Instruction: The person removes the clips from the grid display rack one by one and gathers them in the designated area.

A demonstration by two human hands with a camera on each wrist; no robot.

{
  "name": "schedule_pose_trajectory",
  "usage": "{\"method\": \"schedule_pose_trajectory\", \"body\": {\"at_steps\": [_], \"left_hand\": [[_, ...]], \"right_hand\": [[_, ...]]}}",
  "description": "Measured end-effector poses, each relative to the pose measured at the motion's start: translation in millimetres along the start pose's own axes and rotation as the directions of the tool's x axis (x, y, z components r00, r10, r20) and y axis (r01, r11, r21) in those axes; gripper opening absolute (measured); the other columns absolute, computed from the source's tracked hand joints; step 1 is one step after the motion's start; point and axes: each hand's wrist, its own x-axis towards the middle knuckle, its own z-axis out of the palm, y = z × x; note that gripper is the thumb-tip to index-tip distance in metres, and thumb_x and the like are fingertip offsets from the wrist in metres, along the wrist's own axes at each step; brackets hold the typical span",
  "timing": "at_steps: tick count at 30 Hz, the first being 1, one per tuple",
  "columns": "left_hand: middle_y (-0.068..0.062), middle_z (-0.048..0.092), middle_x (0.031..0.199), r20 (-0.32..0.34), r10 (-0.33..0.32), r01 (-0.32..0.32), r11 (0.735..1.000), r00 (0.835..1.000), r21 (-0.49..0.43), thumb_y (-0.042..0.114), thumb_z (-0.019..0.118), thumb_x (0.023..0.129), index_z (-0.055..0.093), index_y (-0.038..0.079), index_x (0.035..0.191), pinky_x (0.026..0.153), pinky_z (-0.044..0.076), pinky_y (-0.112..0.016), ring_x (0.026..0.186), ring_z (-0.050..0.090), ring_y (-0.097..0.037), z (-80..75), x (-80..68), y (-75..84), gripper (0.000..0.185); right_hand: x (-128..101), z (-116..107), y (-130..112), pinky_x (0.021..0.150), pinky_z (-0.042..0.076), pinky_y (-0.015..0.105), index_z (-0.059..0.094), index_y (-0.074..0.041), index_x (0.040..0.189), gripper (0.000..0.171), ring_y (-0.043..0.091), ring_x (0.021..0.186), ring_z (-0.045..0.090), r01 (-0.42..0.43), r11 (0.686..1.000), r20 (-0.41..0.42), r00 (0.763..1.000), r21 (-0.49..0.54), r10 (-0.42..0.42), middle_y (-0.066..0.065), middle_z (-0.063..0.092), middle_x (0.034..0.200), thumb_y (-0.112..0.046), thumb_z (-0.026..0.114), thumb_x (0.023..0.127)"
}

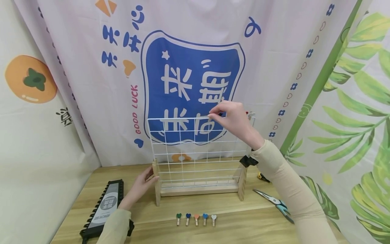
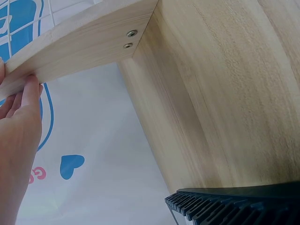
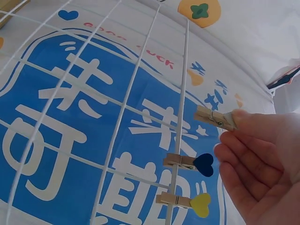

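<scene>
A white wire grid [image 1: 195, 152] stands upright in a wooden base [image 1: 198, 189] on the table. My right hand [image 1: 213, 115] is at the grid's top wire and pinches a small wooden clip [image 3: 213, 118] between thumb and fingertips [image 3: 243, 119], its jaws at the wire [image 3: 180, 93]. Two more clips sit on that wire, one with a blue heart [image 3: 202, 164] and one with a yellow heart [image 3: 200, 205]. My left hand [image 1: 144, 184] rests with straight fingers [image 2: 28, 101] against the base's left wooden post [image 2: 79, 47].
Several heart-topped clips [image 1: 196, 219] lie in a row in front of the base. A black flat pack [image 1: 105, 206] lies at the left, pliers [image 1: 274, 201] at the right. Printed cloth hangs close behind the wooden table [image 1: 243, 220].
</scene>
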Motion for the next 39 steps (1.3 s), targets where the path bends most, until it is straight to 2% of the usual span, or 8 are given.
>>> {"method": "schedule_pose_trajectory", "body": {"at_steps": [6,12,17,28,33,39], "left_hand": [[-0.034,0.041,0.149,-0.010,0.009,-0.009,1.000,1.000,0.002,0.015,0.060,0.099,0.031,-0.011,0.149,0.114,0.038,-0.055,0.138,0.042,-0.049,-0.3,-0.3,-1.6,0.063],[-0.034,0.043,0.148,-0.020,0.012,-0.012,1.000,1.000,0.007,0.014,0.060,0.099,0.034,-0.010,0.148,0.114,0.038,-0.056,0.138,0.043,-0.049,-0.2,-0.6,-3.2,0.061],[-0.033,0.044,0.147,-0.024,0.008,-0.008,1.000,1.000,0.019,0.015,0.060,0.099,0.035,-0.010,0.148,0.114,0.038,-0.055,0.137,0.044,-0.048,0.8,-1.8,-3.4,0.061],[-0.033,0.043,0.149,-0.009,0.004,-0.004,1.000,1.000,0.017,0.017,0.060,0.100,0.032,-0.009,0.150,0.113,0.040,-0.054,0.138,0.044,-0.047,-0.1,0.1,-0.3,0.063],[-0.033,0.043,0.148,-0.012,0.010,-0.009,1.000,1.000,0.014,0.017,0.060,0.100,0.032,-0.009,0.150,0.113,0.040,-0.055,0.138,0.044,-0.048,-0.1,1.2,0.1,0.063],[-0.033,0.042,0.149,-0.009,0.000,0.001,1.000,1.000,0.013,0.018,0.059,0.100,0.032,-0.008,0.150,0.114,0.039,-0.055,0.139,0.042,-0.048,-0.1,1.1,0.2,0.063]], "right_hand": [[-25.7,1.8,-2.2,0.074,0.060,0.030,0.077,-0.008,0.091,0.007,0.015,0.080,0.068,0.037,0.999,0.002,0.999,0.001,-0.037,0.005,0.075,0.087,-0.014,0.076,0.088],[-58.8,18.2,6.5,0.076,0.062,0.030,0.076,-0.008,0.090,0.006,0.014,0.079,0.070,0.062,0.998,0.033,0.997,0.012,-0.063,0.003,0.076,0.086,-0.012,0.077,0.085],[-92.3,37.8,16.0,0.075,0.063,0.027,0.075,-0.007,0.089,0.006,0.014,0.078,0.070,0.027,0.997,0.085,0.996,0.067,-0.032,0.004,0.075,0.085,-0.009,0.078,0.084],[-161.0,81.9,32.9,0.071,0.062,0.024,0.074,-0.003,0.087,0.007,0.013,0.074,0.069,-0.060,0.992,0.179,0.983,0.110,0.040,0.004,0.074,0.082,-0.009,0.077,0.084],[-188.4,101.4,36.8,0.069,0.061,0.021,0.075,-0.005,0.088,0.004,0.009,0.074,0.068,-0.126,0.983,0.256,0.963,0.135,0.089,0.002,0.075,0.083,-0.009,0.075,0.086],[-222.7,122.2,41.0,0.065,0.057,0.014,0.076,-0.005,0.088,0.005,0.000,0.071,0.062,-0.232,0.961,0.363,0.917,0.151,0.164,0.000,0.074,0.081,-0.009,0.075,0.085]]}}
